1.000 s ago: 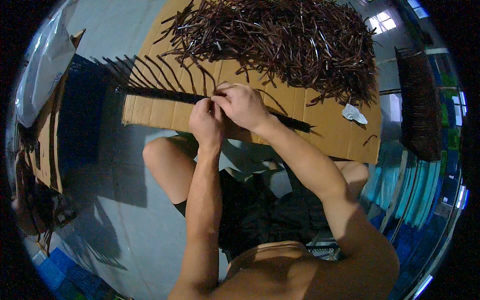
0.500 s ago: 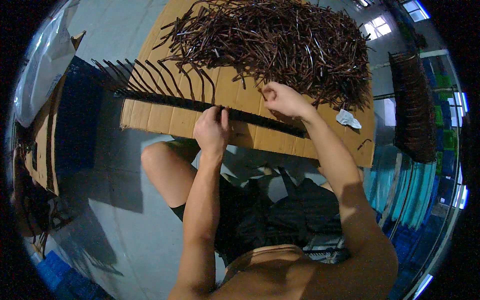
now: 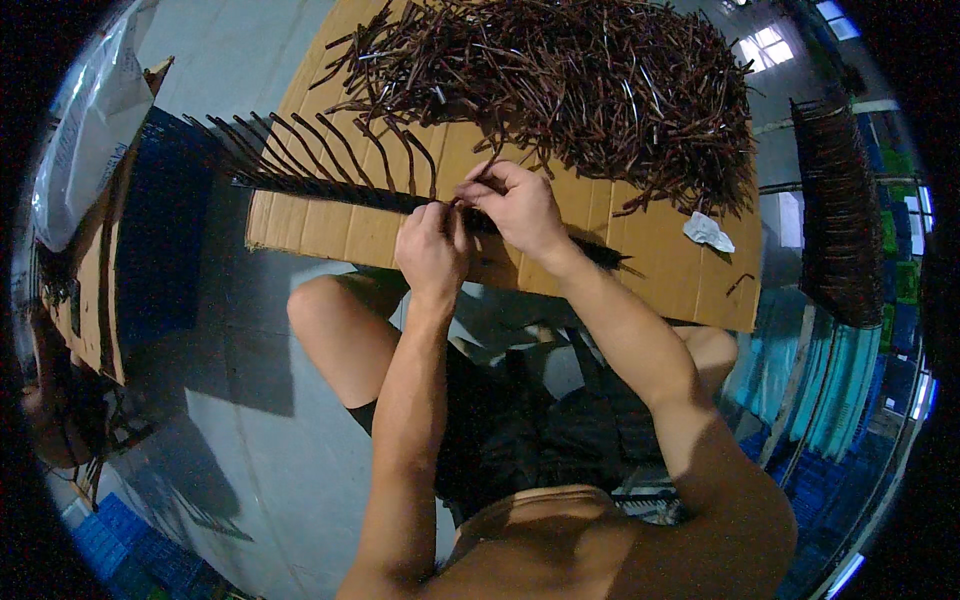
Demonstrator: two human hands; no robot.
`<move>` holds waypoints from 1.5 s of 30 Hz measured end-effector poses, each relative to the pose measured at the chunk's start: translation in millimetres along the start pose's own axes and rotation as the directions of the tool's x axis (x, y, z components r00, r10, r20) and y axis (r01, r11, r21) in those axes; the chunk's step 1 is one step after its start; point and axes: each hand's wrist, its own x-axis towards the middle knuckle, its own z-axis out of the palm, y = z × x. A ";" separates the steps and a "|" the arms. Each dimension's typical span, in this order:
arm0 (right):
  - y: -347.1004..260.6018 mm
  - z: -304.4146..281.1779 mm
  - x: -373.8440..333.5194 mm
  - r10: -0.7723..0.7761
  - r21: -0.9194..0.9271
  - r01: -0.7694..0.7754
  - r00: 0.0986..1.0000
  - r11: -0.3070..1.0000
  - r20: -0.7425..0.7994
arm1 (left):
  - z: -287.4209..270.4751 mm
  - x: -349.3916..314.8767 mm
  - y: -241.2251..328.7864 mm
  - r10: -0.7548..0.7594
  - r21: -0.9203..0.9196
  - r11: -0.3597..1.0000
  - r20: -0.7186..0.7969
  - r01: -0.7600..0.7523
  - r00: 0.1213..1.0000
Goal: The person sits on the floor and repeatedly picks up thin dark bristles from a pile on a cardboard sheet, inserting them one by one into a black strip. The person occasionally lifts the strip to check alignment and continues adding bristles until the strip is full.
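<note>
A long dark strip (image 3: 335, 190) lies across the cardboard, with several thin dark-brown rods with bent ends (image 3: 380, 155) standing up from its left part. My left hand (image 3: 432, 250) is closed on the strip, just right of the last standing rod. Close beside it, my right hand (image 3: 525, 212) pinches a loose brown rod (image 3: 491, 160), one end of which rises above the fingers. Its lower end is hidden between my hands. Beyond them a large heap of similar rods (image 3: 560, 80) covers the far side of the cardboard.
The cardboard sheet (image 3: 340, 238) lies over my work surface, in front of my knees. A crumpled white paper (image 3: 708, 232) and a single bent rod (image 3: 740, 285) lie at its right. A rack hung with dark rods (image 3: 840, 210) stands farther right. Plastic-covered cardboard (image 3: 85, 150) stands left.
My right hand has moved left from the near edge of the heap to the strip, bringing a rod beside my left hand. My left hand has stayed on the strip.
</note>
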 end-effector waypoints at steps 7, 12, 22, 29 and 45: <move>-14.5 -4.0 6.7 -0.057 -0.303 0.148 0.956 0.941 0.288 | -2.9 -3.9 -5.5 -0.033 0.044 0.998 0.007 0.032 0.999; 8.0 -52.6 62.8 -0.208 -0.782 0.236 0.968 0.576 0.140 | -17.2 1.5 -4.5 -0.221 0.048 0.974 0.004 0.221 0.975; -1.2 -21.8 32.3 -0.258 -0.380 0.235 0.966 0.895 -0.010 | -7.3 -3.4 -3.0 -0.061 -0.014 0.998 0.019 0.062 0.998; 7.2 7.1 -3.9 -0.155 -0.095 0.150 0.987 0.984 -0.043 | -2.8 -1.8 -1.9 0.022 -0.041 0.999 -0.054 -0.024 0.998; 28.2 -39.8 87.9 -0.070 -0.676 0.054 0.998 0.735 0.004 | -13.0 5.0 -9.8 -0.287 -0.114 0.952 -0.009 0.284 0.958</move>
